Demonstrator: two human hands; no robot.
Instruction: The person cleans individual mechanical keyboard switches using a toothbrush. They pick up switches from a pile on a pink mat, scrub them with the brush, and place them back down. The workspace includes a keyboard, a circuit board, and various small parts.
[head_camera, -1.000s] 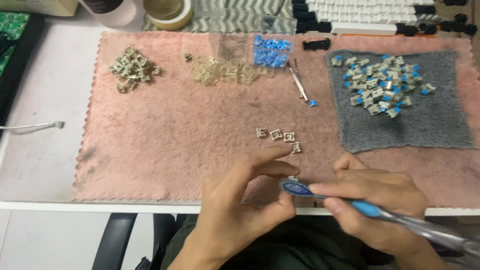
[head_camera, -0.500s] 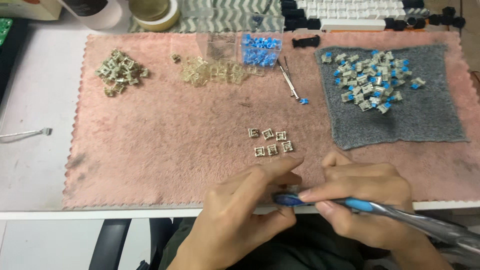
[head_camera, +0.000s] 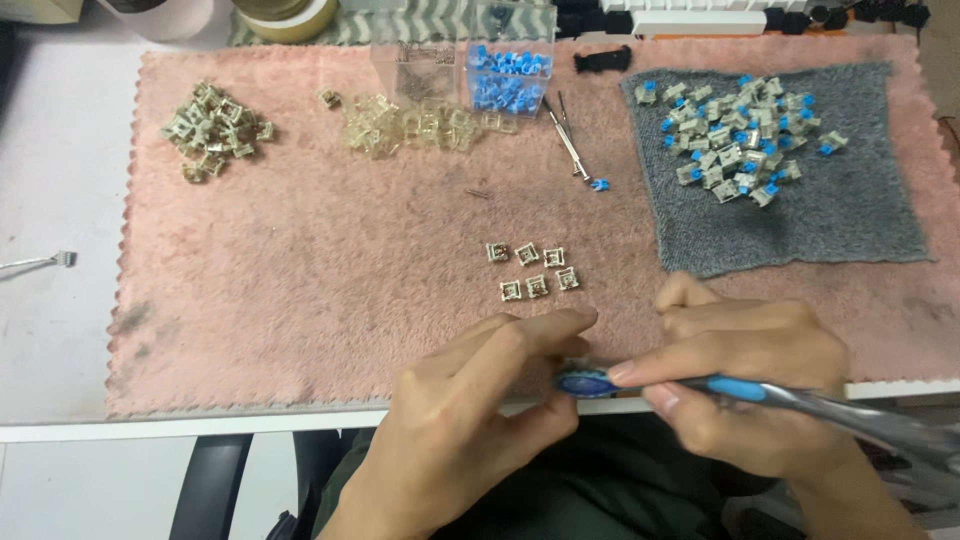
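Note:
My right hand grips a blue and grey toothbrush whose head points left at the table's front edge. My left hand pinches something small against the brush head; the piece itself is hidden by my fingers. Just beyond my hands, several small keyboard switch housings lie in two short rows on the pink towel.
A grey cloth at the right carries a heap of blue-stemmed switches. Further piles lie at the back: metal-toned housings, clear tops, a clear box of blue stems, tweezers. A keyboard edge lines the far side.
The view has shifted, so the towel and piles sit lower and further right in frame. My hands stay together at the front edge with the toothbrush.

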